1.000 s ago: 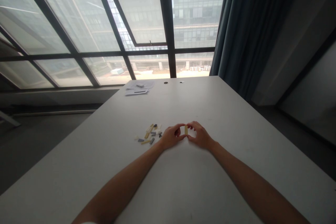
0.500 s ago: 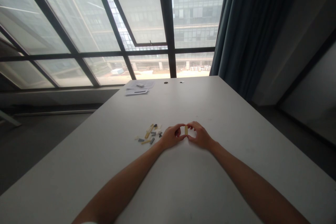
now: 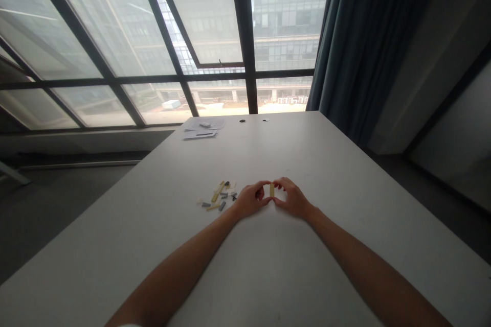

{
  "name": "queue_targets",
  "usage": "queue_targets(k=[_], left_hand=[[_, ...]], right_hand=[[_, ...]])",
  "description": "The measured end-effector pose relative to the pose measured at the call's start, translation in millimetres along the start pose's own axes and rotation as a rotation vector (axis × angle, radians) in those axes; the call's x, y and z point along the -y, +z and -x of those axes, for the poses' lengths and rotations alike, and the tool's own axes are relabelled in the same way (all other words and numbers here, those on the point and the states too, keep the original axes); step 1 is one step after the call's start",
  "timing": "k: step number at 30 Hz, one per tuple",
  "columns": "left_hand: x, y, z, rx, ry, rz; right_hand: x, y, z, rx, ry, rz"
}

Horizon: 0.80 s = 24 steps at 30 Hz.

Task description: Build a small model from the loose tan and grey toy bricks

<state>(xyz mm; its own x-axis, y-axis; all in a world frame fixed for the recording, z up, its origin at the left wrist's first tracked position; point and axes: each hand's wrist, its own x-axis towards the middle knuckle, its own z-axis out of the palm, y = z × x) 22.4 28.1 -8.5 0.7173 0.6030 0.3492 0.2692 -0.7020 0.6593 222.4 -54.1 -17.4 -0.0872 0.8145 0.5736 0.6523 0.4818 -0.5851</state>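
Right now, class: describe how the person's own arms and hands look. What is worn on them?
The left hand and right hand are bare: no gloves, watch or rings visible. Both forearms are uncovered; a sliver of white sleeve shows at the bottom edge.

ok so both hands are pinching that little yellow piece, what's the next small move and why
Probably let the right hand alone hold the yellow piece and move the left hand sideways to the loose pieces. Both hands pinch that one piece between their fingertips, and the other small yellow and grey pieces lie scattered on the table beside the left hand.
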Motion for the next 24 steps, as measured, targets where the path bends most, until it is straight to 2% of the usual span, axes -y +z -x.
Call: queue_targets(k=[24], left_hand=[[2.7, 1.2, 1.5, 0.012, 0.006, -0.001]], right_hand=[[-0.2, -0.1, 0.5, 0.009, 0.002, 0.001]])
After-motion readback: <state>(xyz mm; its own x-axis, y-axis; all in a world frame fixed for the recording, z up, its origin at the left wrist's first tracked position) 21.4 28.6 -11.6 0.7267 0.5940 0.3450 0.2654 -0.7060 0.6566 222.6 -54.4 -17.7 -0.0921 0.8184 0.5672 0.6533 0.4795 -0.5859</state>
